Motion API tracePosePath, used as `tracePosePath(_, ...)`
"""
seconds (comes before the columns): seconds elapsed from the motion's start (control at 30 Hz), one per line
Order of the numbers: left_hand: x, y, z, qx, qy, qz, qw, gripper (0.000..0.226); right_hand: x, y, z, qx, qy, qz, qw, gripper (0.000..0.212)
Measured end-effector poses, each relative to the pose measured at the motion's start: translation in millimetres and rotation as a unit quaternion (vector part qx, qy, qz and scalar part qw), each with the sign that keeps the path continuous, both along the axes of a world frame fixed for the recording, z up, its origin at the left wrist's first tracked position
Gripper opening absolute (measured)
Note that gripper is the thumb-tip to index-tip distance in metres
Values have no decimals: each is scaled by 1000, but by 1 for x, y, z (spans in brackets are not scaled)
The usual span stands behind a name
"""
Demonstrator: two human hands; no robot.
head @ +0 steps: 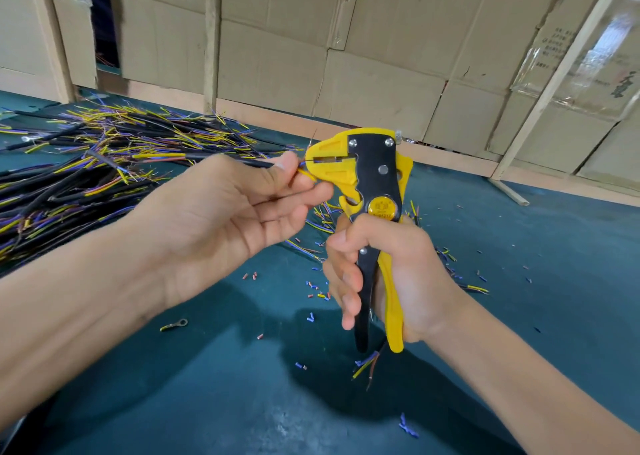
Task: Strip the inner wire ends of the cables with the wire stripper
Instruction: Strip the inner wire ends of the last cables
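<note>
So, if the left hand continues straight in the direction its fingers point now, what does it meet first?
Most likely the wire stripper: the left hand pinches a cable with its fingertips almost at the yellow head, though exact depth is unclear.

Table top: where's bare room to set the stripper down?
Barest is the green table to the right of the right hand, up to the cardboard wall, with few scraps. The near edge below both forearms is mostly bare too. Crowded: the cable pile at left, and insulation bits under the hands.
</note>
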State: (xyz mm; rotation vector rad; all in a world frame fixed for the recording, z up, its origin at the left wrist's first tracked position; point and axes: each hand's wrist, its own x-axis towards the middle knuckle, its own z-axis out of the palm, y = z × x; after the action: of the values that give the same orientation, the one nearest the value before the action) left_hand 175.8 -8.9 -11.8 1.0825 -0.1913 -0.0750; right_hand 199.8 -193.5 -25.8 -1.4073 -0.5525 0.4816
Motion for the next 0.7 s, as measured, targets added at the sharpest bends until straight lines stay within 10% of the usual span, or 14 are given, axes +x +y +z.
tracePosePath(0.4,-10,-6,8,66,-48,-22,996,44,-9,3,5,25,14,57,998,27)
tracePosePath(0.7,-11,-23,5,-229,14,-49,972,38,-11,11,1,101,103,81,986,22)
